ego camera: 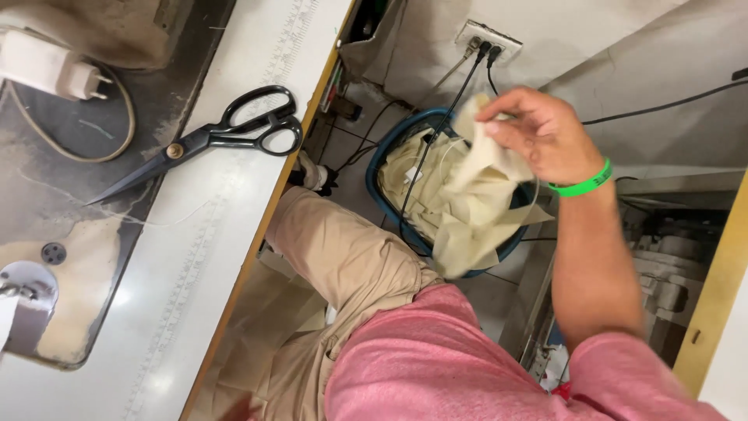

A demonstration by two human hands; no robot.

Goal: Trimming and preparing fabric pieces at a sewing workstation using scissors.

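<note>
Cream fabric piece is pinched up in the right hand, over at about 2 o'clock in the head view. Thumb and fingers are pressed together on the top edge of the cloth, and the rest of it hangs down loose from there. The wrist has a bright green wristband on it.

Right under the hand sits a blue basket on the floor, stuffed with more of the same cream scraps, and the hanging end of the held piece drapes down onto that pile. A black cable runs from the wall socket at 12 o'clock down across the basket.

Left hand isn't anywhere in the shot, so can't say what it's up to.

Over on the desk, around 10 o'clock, a pair of black scissors lies flat and closed, handles toward the desk edge, blades pointing toward 8 o'clock. A white charger plug with its cord curled around sits near 11 o'clock on the dark worn patch. Person is wearing a pink shirt and tan shorts, at 6 o'clock.
</note>
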